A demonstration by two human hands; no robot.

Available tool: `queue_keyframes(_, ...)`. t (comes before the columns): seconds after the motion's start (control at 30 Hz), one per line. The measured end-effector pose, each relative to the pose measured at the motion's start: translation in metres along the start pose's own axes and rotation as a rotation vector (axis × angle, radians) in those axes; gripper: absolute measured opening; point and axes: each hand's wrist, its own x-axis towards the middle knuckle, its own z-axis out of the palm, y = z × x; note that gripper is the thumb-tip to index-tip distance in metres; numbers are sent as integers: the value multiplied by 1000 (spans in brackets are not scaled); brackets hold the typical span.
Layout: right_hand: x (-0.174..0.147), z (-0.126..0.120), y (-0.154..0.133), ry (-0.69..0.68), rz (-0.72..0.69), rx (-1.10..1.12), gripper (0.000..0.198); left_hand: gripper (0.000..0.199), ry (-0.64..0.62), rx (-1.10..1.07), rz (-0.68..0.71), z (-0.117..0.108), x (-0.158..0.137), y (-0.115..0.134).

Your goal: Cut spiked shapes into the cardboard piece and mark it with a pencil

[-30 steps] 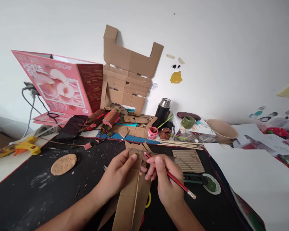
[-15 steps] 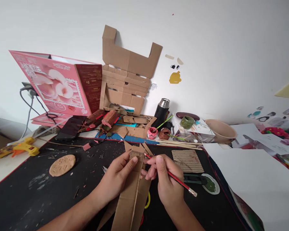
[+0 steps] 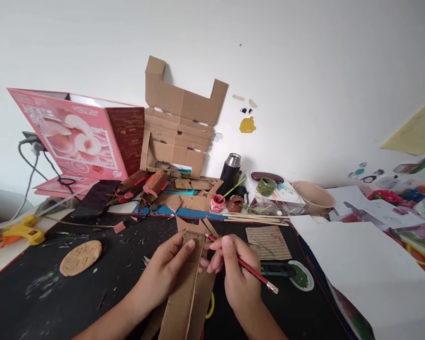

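My left hand (image 3: 173, 264) is closed around the upper end of a long folded cardboard strip (image 3: 179, 302), thumb pressed on its front face. Between the thumb and fingers of my right hand (image 3: 241, 269) is a red and black pencil (image 3: 251, 270), its tip close to the strip's top right edge; whether it touches I cannot tell. The pencil's eraser end points down to the right. Below the strip, part of a yellow scissor-like handle (image 3: 210, 306) shows, mostly covered. More cardboard pieces (image 3: 212, 226) lie just behind the strip's top.
On the black mat lie a round clay disc (image 3: 80, 258), a corrugated cardboard square (image 3: 268, 242), and a green utility knife (image 3: 276, 269) beside a lid of green paint (image 3: 301, 276). Behind stand a black thermos (image 3: 231, 171), paint jars (image 3: 217, 203) and a pink box (image 3: 81, 137). A yellow glue gun (image 3: 23, 232) lies left.
The whole view has shifted slightly, so the scene sits lower and further left. Both hands keep their holds on the strip and pencil.
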Motion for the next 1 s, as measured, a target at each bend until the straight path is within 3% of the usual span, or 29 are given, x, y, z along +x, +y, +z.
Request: queue_keyframes(1.0,-1,-2,0,-14,-80,28,46,34,-58,0,-10,-4,-3,-4)
